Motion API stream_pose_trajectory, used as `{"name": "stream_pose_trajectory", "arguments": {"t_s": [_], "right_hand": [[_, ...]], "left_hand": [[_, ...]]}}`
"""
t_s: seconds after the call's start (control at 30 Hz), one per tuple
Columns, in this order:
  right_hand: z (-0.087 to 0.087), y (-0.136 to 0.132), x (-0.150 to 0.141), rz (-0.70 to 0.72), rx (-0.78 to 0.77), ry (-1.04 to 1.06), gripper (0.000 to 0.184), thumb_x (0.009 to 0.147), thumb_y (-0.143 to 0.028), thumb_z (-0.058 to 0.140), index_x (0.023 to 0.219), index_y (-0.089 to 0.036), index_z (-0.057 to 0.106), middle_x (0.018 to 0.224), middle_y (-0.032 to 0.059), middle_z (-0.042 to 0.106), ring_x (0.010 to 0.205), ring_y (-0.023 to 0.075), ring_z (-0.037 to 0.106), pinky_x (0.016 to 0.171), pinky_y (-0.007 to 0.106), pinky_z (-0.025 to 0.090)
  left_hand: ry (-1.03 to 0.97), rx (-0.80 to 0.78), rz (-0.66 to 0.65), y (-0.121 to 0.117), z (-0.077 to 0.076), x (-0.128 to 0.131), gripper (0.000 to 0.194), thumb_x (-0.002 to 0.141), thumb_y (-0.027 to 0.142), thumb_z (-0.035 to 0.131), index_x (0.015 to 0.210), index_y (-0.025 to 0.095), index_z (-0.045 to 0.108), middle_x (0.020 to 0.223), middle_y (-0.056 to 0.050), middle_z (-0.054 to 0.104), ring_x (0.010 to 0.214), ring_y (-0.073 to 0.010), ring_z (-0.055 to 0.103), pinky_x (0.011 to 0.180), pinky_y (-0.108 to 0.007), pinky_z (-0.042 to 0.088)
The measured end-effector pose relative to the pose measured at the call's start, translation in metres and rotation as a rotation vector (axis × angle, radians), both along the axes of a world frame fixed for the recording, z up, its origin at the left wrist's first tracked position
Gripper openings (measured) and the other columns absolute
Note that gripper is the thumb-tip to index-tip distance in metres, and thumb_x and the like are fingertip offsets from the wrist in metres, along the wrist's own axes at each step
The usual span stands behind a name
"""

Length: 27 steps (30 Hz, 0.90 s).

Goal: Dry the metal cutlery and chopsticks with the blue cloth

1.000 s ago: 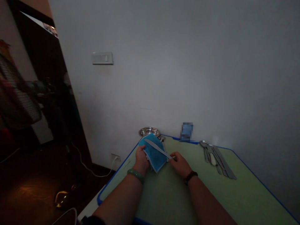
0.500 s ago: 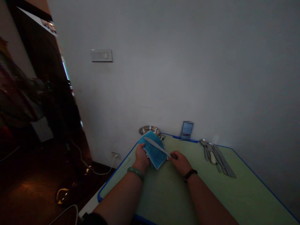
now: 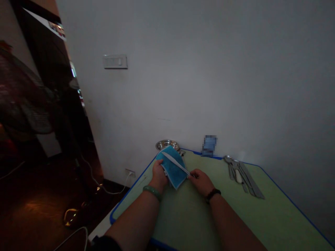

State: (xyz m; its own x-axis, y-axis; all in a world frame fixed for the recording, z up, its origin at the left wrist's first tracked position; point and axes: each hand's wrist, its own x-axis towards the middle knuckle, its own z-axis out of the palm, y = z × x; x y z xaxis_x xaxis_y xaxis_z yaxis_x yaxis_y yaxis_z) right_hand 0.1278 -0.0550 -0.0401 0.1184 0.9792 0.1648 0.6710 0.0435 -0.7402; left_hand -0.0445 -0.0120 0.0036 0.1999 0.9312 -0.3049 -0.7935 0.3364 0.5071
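A blue cloth (image 3: pixel 176 176) lies spread over my left hand (image 3: pixel 159 173), whose thumb is on its near left edge while the other fingers are hidden beneath it. Across the cloth rests the blade of a table knife (image 3: pixel 175 161), its tip pointing to the far left. My right hand (image 3: pixel 200 180) is closed around the knife's handle, just right of the cloth. Behind the cloth stands a shiny metal bowl (image 3: pixel 167 143), partly covered from view. Some cutlery (image 3: pixel 182 152) shows a little past the cloth's right corner, mostly hidden.
Several spoons and knives (image 3: pixel 242 176) lie in a group on the right of the green table (image 3: pixel 188 219) with its blue rim. A blurred-out upright object (image 3: pixel 209 145) stands at the back edge against the wall. A white cable (image 3: pixel 115 192) runs from a wall socket (image 3: pixel 130 173) at left.
The knife has turned slightly in my right hand, so its blade looks thinner and brighter. Both hands keep nearly the same place, and the view has shifted a little.
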Motion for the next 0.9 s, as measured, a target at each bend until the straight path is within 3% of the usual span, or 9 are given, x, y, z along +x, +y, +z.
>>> {"name": "stream_pose_trajectory", "arguments": {"t_s": [0.17, 0.43, 0.63, 0.9], "right_hand": [[-0.0001, -0.0007, 0.0000, 0.001, -0.012, 0.018, 0.019, 0.072, -0.037, 0.053, 0.079, -0.021, 0.059, 0.077, 0.0013, 0.062, 0.072, 0.0154, 0.056, 0.065, 0.025, 0.038], [0.0010, -0.0009, -0.0017, 0.004, 0.000, 0.006, 0.019, 0.071, -0.037, 0.052, 0.079, -0.021, 0.059, 0.075, 0.0009, 0.060, 0.070, 0.0149, 0.054, 0.064, 0.026, 0.038], [-0.0003, -0.0002, -0.0013, 0.007, 0.004, 0.012, 0.019, 0.071, -0.037, 0.053, 0.080, -0.021, 0.059, 0.075, 0.0010, 0.061, 0.070, 0.0152, 0.054, 0.063, 0.026, 0.038], [0.0024, 0.0001, -0.0044, 0.045, 0.041, 0.120, 0.022, 0.069, -0.021, 0.049, 0.090, -0.019, 0.056, 0.084, 0.0025, 0.064, 0.078, 0.0151, 0.058, 0.071, 0.026, 0.042]], "left_hand": [[-0.011, 0.025, -0.076, 0.0014, -0.0013, -0.0004, 0.042, 0.073, 0.031, 0.037, 0.096, 0.005, 0.061, 0.073, -0.016, 0.069, 0.071, -0.0301, 0.066, 0.069, -0.046, 0.050], [0.057, -0.004, -0.045, -0.0006, -0.0002, 0.0007, 0.032, 0.072, 0.028, 0.040, 0.084, 0.008, 0.062, 0.063, -0.013, 0.067, 0.064, -0.0292, 0.065, 0.065, -0.045, 0.051], [0.040, -0.006, -0.060, -0.0031, 0.0019, 0.0008, 0.033, 0.073, 0.028, 0.039, 0.085, 0.006, 0.062, 0.065, -0.014, 0.068, 0.065, -0.0293, 0.065, 0.062, -0.045, 0.052], [-0.008, -0.043, -0.004, 0.0017, -0.0007, -0.0007, 0.032, 0.072, 0.026, 0.041, 0.086, 0.006, 0.062, 0.060, -0.012, 0.066, 0.057, -0.0269, 0.064, 0.060, -0.043, 0.052]]}}
